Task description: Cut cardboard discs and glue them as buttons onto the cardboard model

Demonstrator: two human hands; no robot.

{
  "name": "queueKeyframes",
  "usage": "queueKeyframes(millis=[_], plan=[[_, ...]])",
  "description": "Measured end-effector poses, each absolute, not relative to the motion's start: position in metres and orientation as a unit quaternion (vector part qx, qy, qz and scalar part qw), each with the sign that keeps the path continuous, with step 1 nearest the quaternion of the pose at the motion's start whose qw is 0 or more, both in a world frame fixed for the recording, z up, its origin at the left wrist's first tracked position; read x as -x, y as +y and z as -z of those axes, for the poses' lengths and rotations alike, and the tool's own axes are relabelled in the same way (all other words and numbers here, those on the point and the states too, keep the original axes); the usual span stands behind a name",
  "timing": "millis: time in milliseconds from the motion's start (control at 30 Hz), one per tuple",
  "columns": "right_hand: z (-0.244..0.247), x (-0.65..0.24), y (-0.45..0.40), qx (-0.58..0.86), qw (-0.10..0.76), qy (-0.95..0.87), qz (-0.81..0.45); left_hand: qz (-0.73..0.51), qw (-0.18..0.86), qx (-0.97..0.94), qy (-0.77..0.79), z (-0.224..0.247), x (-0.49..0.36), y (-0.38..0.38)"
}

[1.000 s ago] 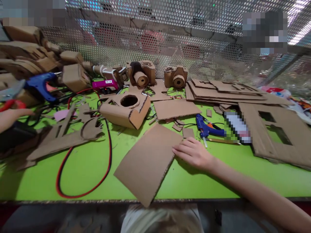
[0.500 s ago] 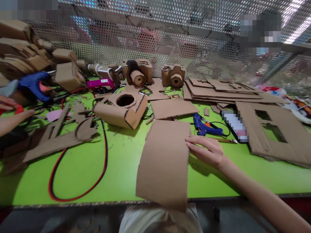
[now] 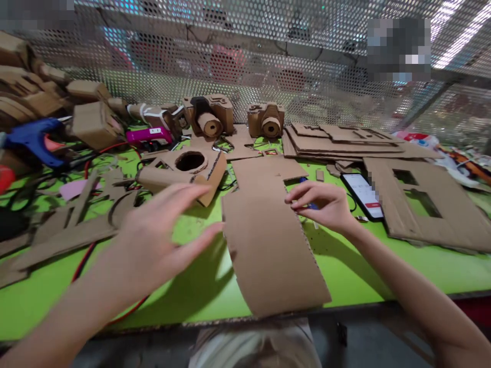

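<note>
A curved sheet of brown cardboard (image 3: pixel 272 240) lies in front of me, close to the table's front edge. My right hand (image 3: pixel 326 207) pinches its right edge between thumb and fingers. On the other side, my left hand (image 3: pixel 153 237) is blurred, its thumb and fingers spread apart, with the thumb tip beside the sheet's left edge; whether they touch I cannot tell. Behind my left fingers sits a hollow cardboard camera body (image 3: pixel 172 176) with a round hole. A blue glue gun (image 3: pixel 312 205) is mostly hidden behind my right hand.
Two finished cardboard cameras (image 3: pixel 210 120) stand at the back by the perforated metal screen (image 3: pixel 230 61). Stacked cardboard sheets (image 3: pixel 337 145), a phone (image 3: pixel 362 194) and a cut-out panel (image 3: pixel 406 230) lie right. Scraps (image 3: pixel 72 230), a blue tool (image 3: pixel 36 140) and cardboard boxes fill the left.
My left hand has come from the far left toward the sheet. The sheet has turned, its near end swinging right, and my right hand still holds its edge.
</note>
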State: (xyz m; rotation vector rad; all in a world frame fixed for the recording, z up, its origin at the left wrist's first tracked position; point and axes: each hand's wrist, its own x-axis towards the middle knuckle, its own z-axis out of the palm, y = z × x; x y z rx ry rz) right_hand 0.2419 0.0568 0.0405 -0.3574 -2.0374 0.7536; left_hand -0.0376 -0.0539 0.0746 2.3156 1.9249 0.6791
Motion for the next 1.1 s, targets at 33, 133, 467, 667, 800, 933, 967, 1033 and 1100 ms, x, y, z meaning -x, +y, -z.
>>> queueKeyframes(millis=[33, 133, 467, 667, 800, 933, 967, 1033, 1100], plan=[[-0.043, -0.24, 0.058, 0.149, 0.44, -0.822, -0.328, -0.213, 0.054, -0.764, 0.606, -0.076, 0.028, -0.039], [-0.049, -0.235, 0.059, 0.181, 0.416, -0.807, -0.377, -0.175, 0.25, -0.759, 0.575, -0.079, 0.005, 0.007], [-0.035, -0.26, 0.02, 0.461, 0.171, -0.765, -0.415, -0.275, 0.384, -0.64, 0.606, -0.051, 0.009, -0.003], [-0.033, -0.264, 0.001, 0.508, 0.1, -0.788, -0.334, -0.311, 0.373, -0.586, 0.649, -0.015, 0.0, -0.042], [-0.019, -0.259, -0.007, 0.503, 0.12, -0.819, -0.25, -0.183, 0.293, -0.628, 0.697, -0.007, 0.005, -0.054], [0.0, -0.273, -0.011, 0.411, 0.249, -0.877, -0.02, 0.006, 0.119, -0.687, 0.717, -0.01, 0.01, -0.066], [0.003, -0.281, -0.01, 0.406, 0.269, -0.873, 0.016, 0.023, 0.07, -0.699, 0.711, -0.011, 0.01, -0.07], [0.003, -0.299, -0.004, 0.42, 0.289, -0.859, 0.049, -0.01, -0.014, -0.747, 0.664, -0.012, 0.006, -0.079], [0.0, -0.318, 0.006, 0.445, 0.287, -0.846, 0.063, -0.083, -0.045, -0.83, 0.55, -0.013, 0.0, -0.084]])
